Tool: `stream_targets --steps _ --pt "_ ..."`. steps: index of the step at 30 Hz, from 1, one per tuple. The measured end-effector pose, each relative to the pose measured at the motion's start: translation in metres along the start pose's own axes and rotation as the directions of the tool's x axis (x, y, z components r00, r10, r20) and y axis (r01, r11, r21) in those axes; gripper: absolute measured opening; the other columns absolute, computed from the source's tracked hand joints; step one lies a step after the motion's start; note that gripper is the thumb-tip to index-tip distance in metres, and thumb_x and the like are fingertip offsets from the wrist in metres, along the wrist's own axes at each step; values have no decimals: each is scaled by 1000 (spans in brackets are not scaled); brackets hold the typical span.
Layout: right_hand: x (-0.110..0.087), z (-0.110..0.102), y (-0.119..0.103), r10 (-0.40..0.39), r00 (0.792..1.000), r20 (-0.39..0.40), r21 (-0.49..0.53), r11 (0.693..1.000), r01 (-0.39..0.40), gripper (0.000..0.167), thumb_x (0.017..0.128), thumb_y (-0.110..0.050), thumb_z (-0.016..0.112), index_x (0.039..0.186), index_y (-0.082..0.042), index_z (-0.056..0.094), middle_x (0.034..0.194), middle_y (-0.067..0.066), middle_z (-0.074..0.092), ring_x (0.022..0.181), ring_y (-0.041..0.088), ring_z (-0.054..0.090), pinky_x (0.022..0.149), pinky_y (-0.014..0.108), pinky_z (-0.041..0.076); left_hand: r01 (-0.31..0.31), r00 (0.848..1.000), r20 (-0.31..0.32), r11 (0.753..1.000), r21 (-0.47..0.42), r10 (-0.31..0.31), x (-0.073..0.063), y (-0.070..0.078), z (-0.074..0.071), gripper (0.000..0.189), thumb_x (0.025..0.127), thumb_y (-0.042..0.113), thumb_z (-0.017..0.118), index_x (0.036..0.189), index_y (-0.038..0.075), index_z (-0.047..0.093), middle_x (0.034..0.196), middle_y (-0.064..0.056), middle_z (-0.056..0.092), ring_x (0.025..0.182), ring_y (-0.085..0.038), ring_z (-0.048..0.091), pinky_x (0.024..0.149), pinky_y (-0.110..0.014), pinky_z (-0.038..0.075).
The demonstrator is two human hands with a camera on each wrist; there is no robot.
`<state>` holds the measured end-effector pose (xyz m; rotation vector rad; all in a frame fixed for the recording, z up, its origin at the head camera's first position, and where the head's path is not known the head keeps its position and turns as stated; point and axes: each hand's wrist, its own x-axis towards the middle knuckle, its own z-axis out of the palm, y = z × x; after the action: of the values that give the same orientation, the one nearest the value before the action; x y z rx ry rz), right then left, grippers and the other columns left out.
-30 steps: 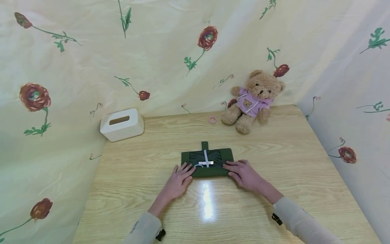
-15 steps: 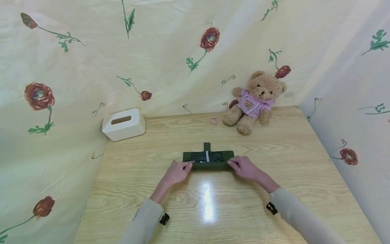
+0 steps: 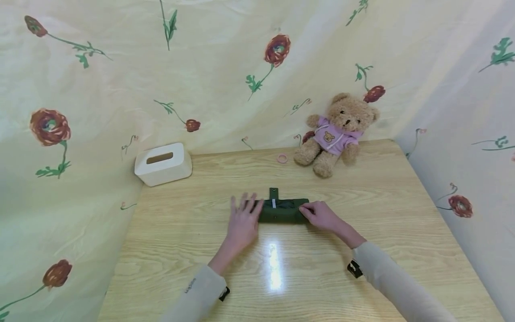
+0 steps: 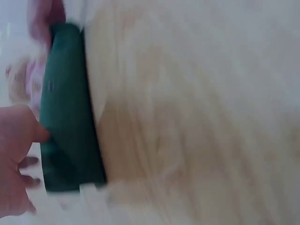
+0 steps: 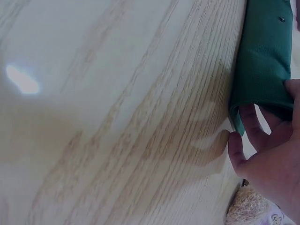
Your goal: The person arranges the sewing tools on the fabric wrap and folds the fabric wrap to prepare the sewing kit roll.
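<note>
A dark green roll-up pouch (image 3: 283, 216) lies on the wooden table, its near part folded over toward the back. Beyond the fold, a strip of dark lining, a white band (image 3: 274, 203) and a snap tab (image 3: 273, 192) still show. My left hand (image 3: 242, 223) is over the pouch's left end with its fingers spread; in the left wrist view its thumb touches the green cover (image 4: 68, 108). At the right end my right hand (image 3: 323, 217) grips the fold. The right wrist view shows the thumb on top of the pouch (image 5: 265, 61) and fingers inside its open end.
A teddy bear (image 3: 335, 132) in a lilac hoodie sits at the back right of the table (image 3: 193, 264). Left of it lies a small pink ring (image 3: 282, 158). A white tissue box (image 3: 165, 165) stands at the back left, by the flower-patterned backdrop (image 3: 217, 67).
The pouch's near edge has been folded away from me, covering the white cable and most of the lining. My left hand has let go of the edge and spread its fingers.
</note>
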<state>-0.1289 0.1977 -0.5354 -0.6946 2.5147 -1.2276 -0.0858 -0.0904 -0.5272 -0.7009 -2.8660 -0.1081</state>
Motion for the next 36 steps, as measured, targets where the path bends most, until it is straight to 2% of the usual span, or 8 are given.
stream_targets --steps 5,10,15,20,24,27,30,36 --pt "3 0 2 0 1000 -3 -11 1000 0 27 106 -15 50 89 -2 67 56 -6 40 48 7 33 58 29 37 -152 988 -2 986 69 152 -7 14 12 55 98 25 60 150 13 46 156 -13 38 143 -34 33 112 -59 23" --pt "6 2 6 17 998 -53 -34 999 -19 25 104 -15 54 86 -4 68 56 -6 42 48 8 35 57 29 37 -134 991 18 989 63 133 -7 14 23 55 103 31 53 153 12 41 158 -13 33 146 -32 28 113 -58 20" --pt "10 7 9 33 993 -115 -79 996 -42 25 102 -15 57 83 -4 68 55 -6 42 47 8 34 54 29 35 -110 983 147 994 -16 111 -5 10 31 56 107 36 39 157 11 32 160 -13 28 148 -30 22 115 -55 15" --pt "13 15 12 -18 959 -281 -212 976 -44 18 96 -17 68 91 0 69 69 4 62 59 20 52 58 38 46 -52 977 200 992 -116 74 0 6 37 55 109 39 32 158 14 29 161 -10 27 149 -26 20 117 -52 10" --pt "11 24 15 -271 884 -380 -470 880 68 20 90 -15 75 98 3 70 95 18 69 86 38 62 74 53 49 -34 979 194 987 -156 64 2 5 42 55 109 40 33 158 15 29 161 -10 29 148 -27 22 116 -53 11" --pt "4 34 11 -435 857 -277 -641 748 172 32 93 -17 68 117 3 69 121 23 65 110 42 60 90 60 43 -19 979 197 986 -163 52 3 5 44 56 108 41 33 159 16 28 161 -9 28 148 -27 23 116 -53 10" --pt "-4 41 10 -438 890 -124 -687 686 242 49 95 -25 62 136 3 58 140 22 54 129 39 50 103 61 33 -14 978 201 987 -157 46 4 5 46 58 108 41 33 159 16 25 162 -9 26 148 -27 21 116 -53 9" --pt "-6 41 17 -288 957 -33 -620 757 206 58 101 -30 56 150 -3 42 153 17 40 141 33 36 111 58 23 5 983 183 987 -158 25 2 6 52 62 107 43 35 161 16 19 163 -13 21 150 -29 13 116 -53 6"
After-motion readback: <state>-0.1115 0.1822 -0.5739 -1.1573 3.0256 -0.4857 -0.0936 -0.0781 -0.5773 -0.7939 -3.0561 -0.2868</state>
